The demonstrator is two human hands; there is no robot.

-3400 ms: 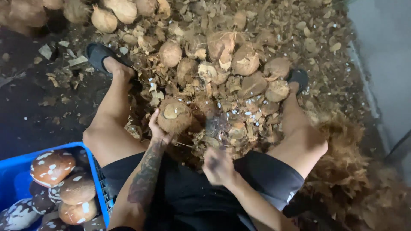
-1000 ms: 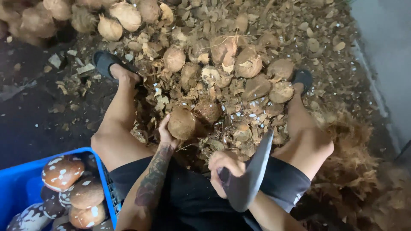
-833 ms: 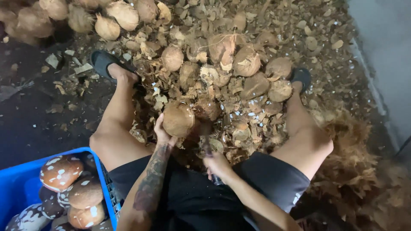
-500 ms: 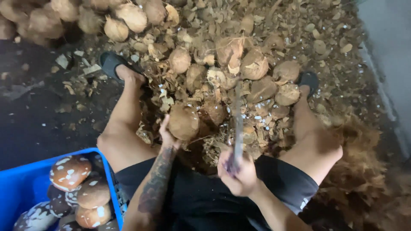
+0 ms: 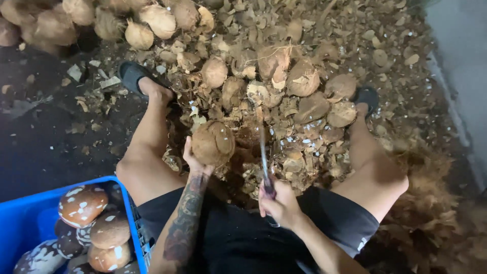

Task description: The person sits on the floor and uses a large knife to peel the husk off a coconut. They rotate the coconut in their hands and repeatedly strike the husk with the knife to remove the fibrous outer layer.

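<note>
My left hand [image 5: 195, 161] cups a brown, husked coconut [image 5: 213, 143] from below, holding it between my knees above the shell pile. My right hand [image 5: 280, 205] grips the handle of a long knife [image 5: 264, 152]; its blade is blurred and points away from me, just right of the coconut. I cannot tell whether the blade touches the coconut. My legs are spread either side of the pile, feet in dark sandals.
A blue crate [image 5: 30, 223] at lower left holds several peeled, brown-and-white coconuts [image 5: 82, 204]. Broken shell pieces and husk [image 5: 299, 101] cover the ground ahead. Unpeeled coconuts [image 5: 139, 33] lie at the top left. Fibrous husk heaps [image 5: 431, 203] sit at right.
The knife was raised near my lap, swung down toward the coconut, lifted again, and now points forward beside it. My left hand has kept hold of the coconut, turning it slightly.
</note>
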